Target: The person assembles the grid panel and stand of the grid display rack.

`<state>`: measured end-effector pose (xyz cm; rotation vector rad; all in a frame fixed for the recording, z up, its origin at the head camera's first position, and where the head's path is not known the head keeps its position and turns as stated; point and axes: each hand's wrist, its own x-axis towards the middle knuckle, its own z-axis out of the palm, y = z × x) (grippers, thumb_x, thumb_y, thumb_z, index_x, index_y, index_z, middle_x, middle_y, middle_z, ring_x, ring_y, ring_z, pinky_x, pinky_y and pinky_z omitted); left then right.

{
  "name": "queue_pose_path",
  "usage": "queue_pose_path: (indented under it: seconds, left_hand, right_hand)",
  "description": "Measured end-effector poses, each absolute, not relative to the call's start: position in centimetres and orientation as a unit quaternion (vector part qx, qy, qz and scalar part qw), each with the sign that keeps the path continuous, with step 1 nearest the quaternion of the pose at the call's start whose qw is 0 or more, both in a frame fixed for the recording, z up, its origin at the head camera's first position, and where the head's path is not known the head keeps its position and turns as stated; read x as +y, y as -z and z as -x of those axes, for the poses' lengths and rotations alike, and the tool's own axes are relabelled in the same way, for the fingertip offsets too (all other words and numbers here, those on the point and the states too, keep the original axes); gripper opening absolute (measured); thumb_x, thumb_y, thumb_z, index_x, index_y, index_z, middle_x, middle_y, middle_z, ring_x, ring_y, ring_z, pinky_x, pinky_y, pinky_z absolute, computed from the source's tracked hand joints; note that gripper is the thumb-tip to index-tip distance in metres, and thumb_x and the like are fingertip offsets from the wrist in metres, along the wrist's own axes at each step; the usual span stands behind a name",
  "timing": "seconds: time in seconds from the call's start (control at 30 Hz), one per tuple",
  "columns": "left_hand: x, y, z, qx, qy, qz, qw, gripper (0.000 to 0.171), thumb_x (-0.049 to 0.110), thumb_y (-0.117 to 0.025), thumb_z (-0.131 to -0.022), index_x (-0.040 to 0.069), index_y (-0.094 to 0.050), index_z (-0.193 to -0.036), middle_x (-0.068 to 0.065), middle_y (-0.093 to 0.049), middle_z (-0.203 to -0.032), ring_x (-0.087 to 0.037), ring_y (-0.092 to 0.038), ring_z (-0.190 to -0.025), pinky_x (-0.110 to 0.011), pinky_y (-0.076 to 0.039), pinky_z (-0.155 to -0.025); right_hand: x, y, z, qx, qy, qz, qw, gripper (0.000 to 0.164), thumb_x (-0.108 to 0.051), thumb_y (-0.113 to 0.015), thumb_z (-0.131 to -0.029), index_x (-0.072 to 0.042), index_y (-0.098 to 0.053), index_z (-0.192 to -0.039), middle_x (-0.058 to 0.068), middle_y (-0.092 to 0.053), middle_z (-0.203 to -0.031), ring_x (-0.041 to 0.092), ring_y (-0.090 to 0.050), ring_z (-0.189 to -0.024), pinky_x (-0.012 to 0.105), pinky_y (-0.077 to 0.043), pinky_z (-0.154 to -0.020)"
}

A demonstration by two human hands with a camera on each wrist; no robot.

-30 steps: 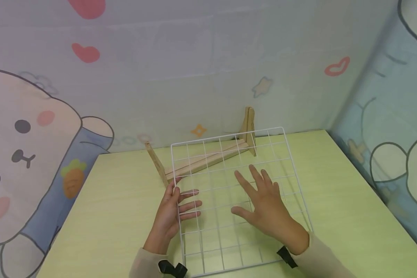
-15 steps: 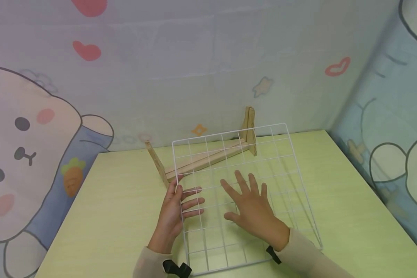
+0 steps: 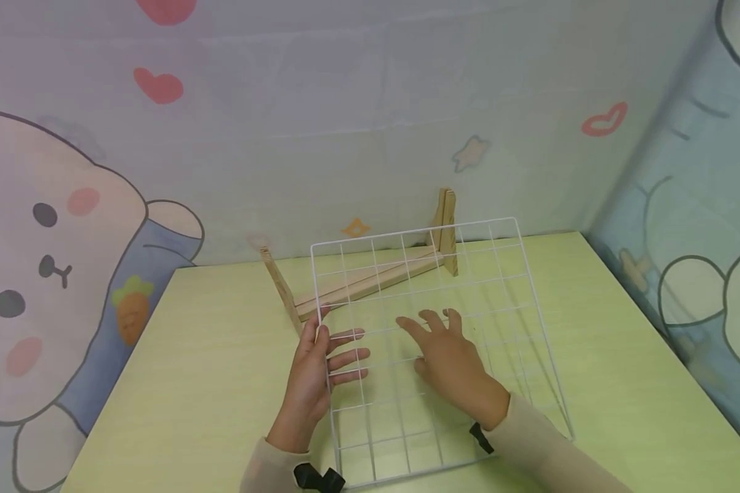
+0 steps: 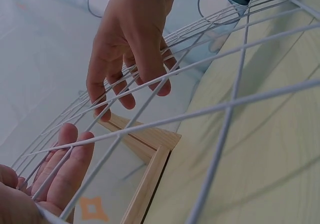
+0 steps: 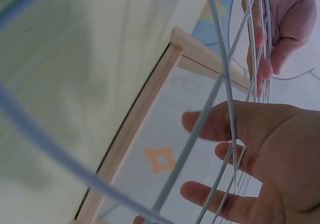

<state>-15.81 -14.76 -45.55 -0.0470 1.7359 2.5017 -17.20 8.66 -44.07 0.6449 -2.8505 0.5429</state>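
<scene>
A white wire grid panel [image 3: 401, 435] stands tilted over the table, its far edge raised. My left hand [image 3: 314, 376] holds its left side, with thumb and forefinger at the edge wire and the other fingers stretched behind the mesh. Over the middle of the panel is my right hand [image 3: 459, 363], palm down, fingers spread and slightly bent. In the left wrist view the right hand's fingers [image 4: 147, 64] point down at the wires, some overlapping the mesh. The right wrist view shows the right thumb [image 5: 215, 121] and fingers apart, crossed by wires.
Behind the panel a wooden stand [image 3: 370, 282] lies slantwise on the pale green table [image 3: 197, 383], with an upright [image 3: 447, 229] at its right end and a leaning side piece [image 3: 280, 287] at its left. A printed cloth backdrop [image 3: 321, 137] rises behind the table.
My right hand has moved left and its fingers have bent toward the wires. The panel has shifted slightly to the right, with my left hand staying on its edge. The wooden stand stays put.
</scene>
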Motion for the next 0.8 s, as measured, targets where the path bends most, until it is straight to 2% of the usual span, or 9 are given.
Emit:
queue_pose_path:
  seconds: [0.1, 0.3, 0.47, 0.57, 0.63, 0.8]
  left_hand:
    - [-14.7, 45.5, 15.8, 0.564, -0.824, 0.013, 0.053, 0.053, 0.040, -0.035, -0.116, 0.024, -0.024, -0.166, -0.018, -0.069, -0.128, -0.026, -0.079, -0.093, -0.047, -0.064, -0.074]
    - [-14.8, 45.8, 15.7, 0.564, -0.823, 0.010, 0.065, 0.051, 0.041, -0.036, -0.116, 0.031, -0.025, -0.165, -0.020, -0.068, -0.132, -0.026, -0.079, -0.097, -0.047, -0.064, -0.076]
    - [-15.5, 45.9, 15.6, 0.600, -0.795, -0.023, 0.081, 0.054, 0.040, -0.040, -0.115, 0.031, -0.022, -0.166, -0.025, -0.057, -0.146, -0.027, -0.077, -0.106, -0.050, -0.062, -0.086]
    - [-16.1, 45.8, 15.5, 0.643, -0.760, -0.036, 0.084, 0.056, 0.037, -0.041, -0.116, 0.026, -0.022, -0.167, -0.027, -0.049, -0.153, -0.029, -0.074, -0.112, -0.050, -0.061, -0.089]
    - [-16.7, 45.6, 15.5, 0.677, -0.731, -0.029, 0.082, 0.056, 0.032, -0.046, -0.115, 0.021, -0.027, -0.166, -0.028, -0.049, -0.153, -0.032, -0.074, -0.112, -0.050, -0.061, -0.088]
    - [-18.7, 45.0, 16.0, 0.759, -0.647, 0.015, 0.066, 0.051, 0.029, -0.063, -0.108, 0.004, -0.050, -0.150, -0.024, -0.061, -0.133, -0.037, -0.074, -0.103, -0.048, -0.063, -0.079]
  right_hand:
    - [8.7, 44.1, 17.4, -0.956, -0.182, -0.215, 0.085, 0.065, 0.001, -0.083, -0.083, -0.019, -0.064, -0.142, 0.019, -0.060, -0.136, 0.057, -0.047, -0.128, 0.024, -0.041, -0.040]
    - [8.9, 44.0, 17.5, -0.954, -0.200, -0.212, 0.065, 0.059, 0.000, -0.084, -0.083, -0.018, -0.066, -0.137, 0.013, -0.063, -0.120, 0.050, -0.049, -0.121, 0.024, -0.041, -0.042]
    - [9.2, 43.9, 17.5, -0.952, -0.218, -0.209, 0.057, 0.057, 0.000, -0.085, -0.083, -0.017, -0.067, -0.135, 0.009, -0.062, -0.114, 0.046, -0.048, -0.118, 0.024, -0.040, -0.044]
    - [9.5, 44.0, 17.5, -0.951, -0.221, -0.208, 0.061, 0.057, 0.000, -0.085, -0.082, -0.016, -0.068, -0.133, 0.008, -0.061, -0.112, 0.045, -0.048, -0.117, 0.024, -0.040, -0.045]
    - [9.7, 44.1, 17.5, -0.950, -0.222, -0.209, 0.066, 0.056, 0.000, -0.086, -0.081, -0.016, -0.068, -0.132, 0.007, -0.061, -0.111, 0.044, -0.047, -0.115, 0.023, -0.039, -0.045]
    - [9.9, 44.2, 17.5, -0.947, -0.222, -0.220, 0.077, 0.056, 0.001, -0.087, -0.080, -0.014, -0.069, -0.131, 0.006, -0.060, -0.106, 0.042, -0.048, -0.110, 0.022, -0.037, -0.044]
